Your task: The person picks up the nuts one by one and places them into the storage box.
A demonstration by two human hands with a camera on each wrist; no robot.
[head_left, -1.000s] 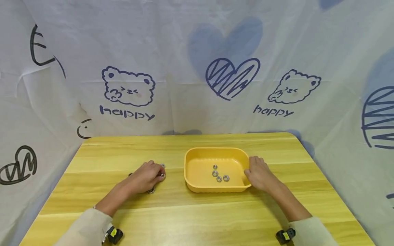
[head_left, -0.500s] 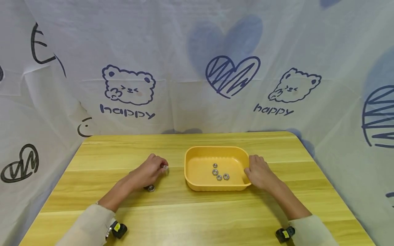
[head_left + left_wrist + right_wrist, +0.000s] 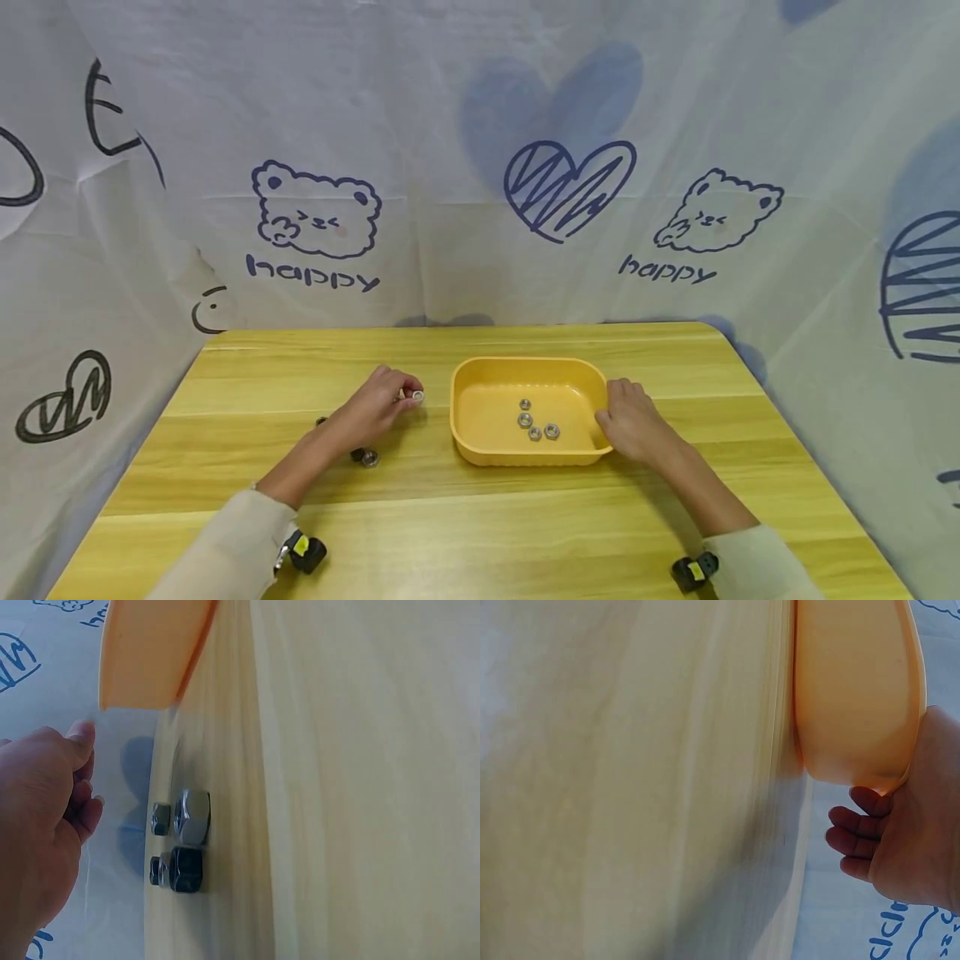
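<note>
Your head view is looking forward and down over the tabletop (image 3: 480, 533); your wrist views are sitting close, rolled sideways, all sharing the yellow tray (image 3: 525, 459).

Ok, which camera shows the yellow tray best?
The head view: the tray shows nearly whole, with four nuts inside; only the right hand covers some of one end. Both wrist views crop it at the frame's top, showing no nuts inside.

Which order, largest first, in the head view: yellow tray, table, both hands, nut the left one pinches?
Table
Yellow tray
Left hand and right hand: too alike to rank
Pinched nut
</note>
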